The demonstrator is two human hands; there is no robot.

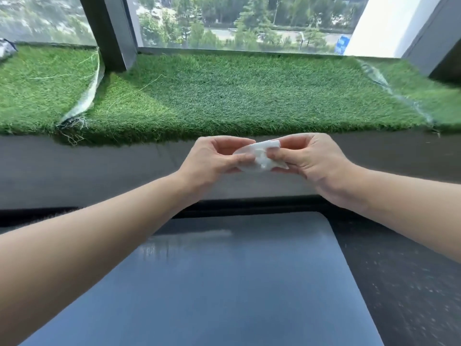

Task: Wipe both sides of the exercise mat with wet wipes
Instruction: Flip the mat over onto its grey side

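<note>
holding: wet wipe (pixel 259 157) pinched between left hand (pixel 212 158) and right hand (pixel 315 162), raised out in front, level with the ledge edge
left fingers: curling inward, thumb and fingertips pinching the wipe's left edge
right fingers: curling too, thumb and forefinger pinching the wipe's right side; remaining fingers tucking under, partly hidden
wipe condition: looking bunched and folded, white, seemingly being unfolded or refolded; cannot tell which
locating: exercise mat (pixel 224 283) lying flat on the dark floor (pixel 399 283) below the arms, far rounded corner showing, near end running out of frame
reading the surface: showing pale glossy streaks near the far end, possibly dampness from wiping, possibly only window glare; cannot tell
judging progress: upper side at most partly wiped, going by those streaks alone; underside facing down, looking not yet reached
remaining: likely finishing the top, flipping the mat, wiping the other face
noting surroundings: artificial grass (pixel 237 96) covering the ledge by the window (pixel 237 23), one seam lifting at left
gap: hands well apart from the mat, nothing touching it
</note>
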